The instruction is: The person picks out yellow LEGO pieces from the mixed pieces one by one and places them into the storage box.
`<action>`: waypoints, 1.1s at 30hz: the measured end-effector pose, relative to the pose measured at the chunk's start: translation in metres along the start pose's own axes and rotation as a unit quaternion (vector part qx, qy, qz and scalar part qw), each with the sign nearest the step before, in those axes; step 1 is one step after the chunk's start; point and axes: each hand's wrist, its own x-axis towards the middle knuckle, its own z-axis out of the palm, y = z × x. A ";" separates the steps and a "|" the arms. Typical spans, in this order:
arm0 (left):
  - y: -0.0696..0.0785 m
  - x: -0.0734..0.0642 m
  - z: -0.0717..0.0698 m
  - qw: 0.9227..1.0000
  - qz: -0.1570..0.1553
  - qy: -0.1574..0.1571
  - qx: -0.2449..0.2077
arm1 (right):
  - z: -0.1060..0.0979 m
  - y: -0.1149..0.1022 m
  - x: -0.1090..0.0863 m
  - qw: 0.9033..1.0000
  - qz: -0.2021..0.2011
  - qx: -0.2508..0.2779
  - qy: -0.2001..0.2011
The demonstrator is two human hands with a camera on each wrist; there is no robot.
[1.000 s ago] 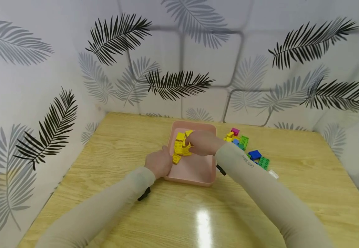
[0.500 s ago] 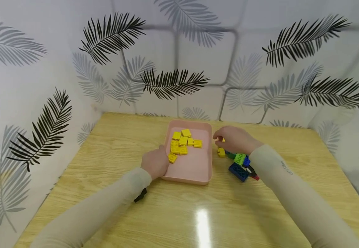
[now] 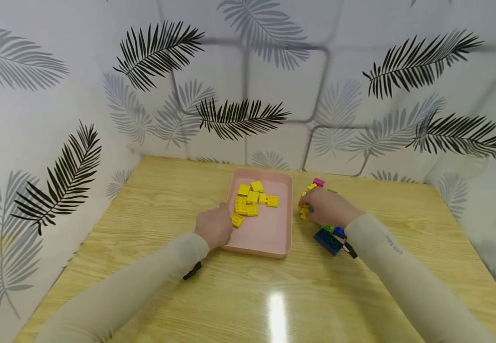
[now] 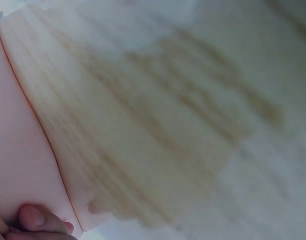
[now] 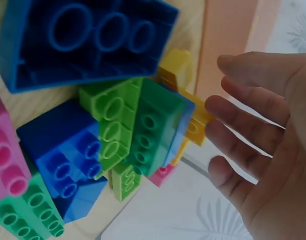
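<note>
My left hand (image 3: pixel 214 226) grips the left wall of a pink tray (image 3: pixel 269 238), fingers over the rim; the left wrist view shows the fingertips (image 4: pixel 35 217) at the tray's wall (image 4: pixel 22 135). Several yellow toy bricks (image 3: pixel 252 197) lie in the tray's upper left part. To the right of the tray, my right hand (image 3: pixel 327 206) hovers over a heap of toy bricks. Its fingers are apart and slightly bent. The fingertips are close to yellow bricks (image 5: pixel 175 70) at the heap's edge; whether they touch one I cannot tell. Nothing is visibly held there.
Beside the right hand lie a dark blue brick (image 3: pixel 328 241), a green brick (image 5: pixel 155 130), a lime brick (image 5: pixel 112 130), a blue brick (image 5: pixel 62 145) and pink bricks (image 5: pixel 5 150). A patterned wall (image 3: pixel 351 143) borders the back of the wooden table (image 3: pixel 166 190).
My right hand has moved from inside the tray rightward to the brick heap, then slightly lower onto it. More yellow bricks now show in the tray. My left hand stays at the rim.
</note>
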 end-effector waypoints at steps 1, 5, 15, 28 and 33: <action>0.000 0.000 0.000 1.000 -0.001 -0.002 -0.002 | 0.002 0.000 0.001 1.000 -0.002 -0.010 0.002; 0.000 0.002 0.002 1.000 -0.005 -0.007 -0.006 | 0.009 -0.005 0.003 0.999 0.004 -0.041 0.002; 0.000 0.002 0.005 1.000 0.001 -0.014 -0.005 | 0.024 -0.007 0.008 0.997 0.003 -0.073 0.002; -0.002 0.001 0.007 1.000 -0.006 -0.003 0.005 | 0.017 -0.011 0.007 0.999 -0.009 -0.042 -0.011; -0.002 0.000 0.006 1.000 0.011 0.014 0.003 | -0.004 -0.014 0.004 0.999 -0.008 -0.028 0.024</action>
